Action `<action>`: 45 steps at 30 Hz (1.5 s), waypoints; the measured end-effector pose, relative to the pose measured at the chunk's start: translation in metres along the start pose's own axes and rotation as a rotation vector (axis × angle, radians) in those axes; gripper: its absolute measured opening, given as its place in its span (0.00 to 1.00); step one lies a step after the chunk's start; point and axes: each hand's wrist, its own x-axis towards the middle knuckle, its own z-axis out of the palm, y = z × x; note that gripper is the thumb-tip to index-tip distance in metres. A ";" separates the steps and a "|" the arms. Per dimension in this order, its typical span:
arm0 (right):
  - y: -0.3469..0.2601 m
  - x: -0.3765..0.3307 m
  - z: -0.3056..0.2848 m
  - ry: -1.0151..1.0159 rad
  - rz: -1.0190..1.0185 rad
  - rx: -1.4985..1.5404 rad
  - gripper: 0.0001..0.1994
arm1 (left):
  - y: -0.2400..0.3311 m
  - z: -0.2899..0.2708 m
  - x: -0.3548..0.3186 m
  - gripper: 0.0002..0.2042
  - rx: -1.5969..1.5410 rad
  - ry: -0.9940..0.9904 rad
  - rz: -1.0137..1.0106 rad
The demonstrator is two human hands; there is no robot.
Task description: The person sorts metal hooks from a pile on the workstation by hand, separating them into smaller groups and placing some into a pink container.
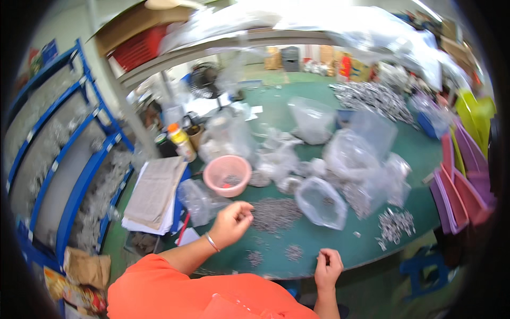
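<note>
A: Starting from the left, how does your grip stand?
B: Your left hand (232, 223) is just below the pink bowl (227, 175), thumb and fingers bent toward each other; whether they've closed on anything, I can't tell.
A: And the grey pieces?
B: The main pile (276, 214) lies on the green table (340, 242), just right of your left hand, the nearer one, and spreads mostly side to side. Closer to your body sit the left heap (255, 258) and the right heap (294, 252). Next comes an open clear bag (321, 202), then your right hand (328, 267) by the table's near edge, fingers curled; its hold I can't tell either.
A: What's hidden?
B: Both your palms. Single pieces blur together, showing no axis, and the lower edge cuts off your right forearm.
</note>
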 end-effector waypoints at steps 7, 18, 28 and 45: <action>0.005 -0.005 0.018 -0.071 -0.176 -0.290 0.04 | -0.053 -0.052 -0.119 0.06 0.119 0.009 0.172; 0.013 -0.004 0.013 -0.235 -0.472 -0.659 0.07 | -0.101 -0.064 -0.177 0.05 0.151 0.141 0.141; 0.019 0.013 0.012 -0.302 -0.472 -0.742 0.07 | -0.105 -0.057 -0.175 0.05 0.157 0.160 0.118; 0.017 0.033 0.076 -0.394 -0.704 -0.556 0.08 | -0.122 -0.028 -0.175 0.10 0.254 0.167 0.165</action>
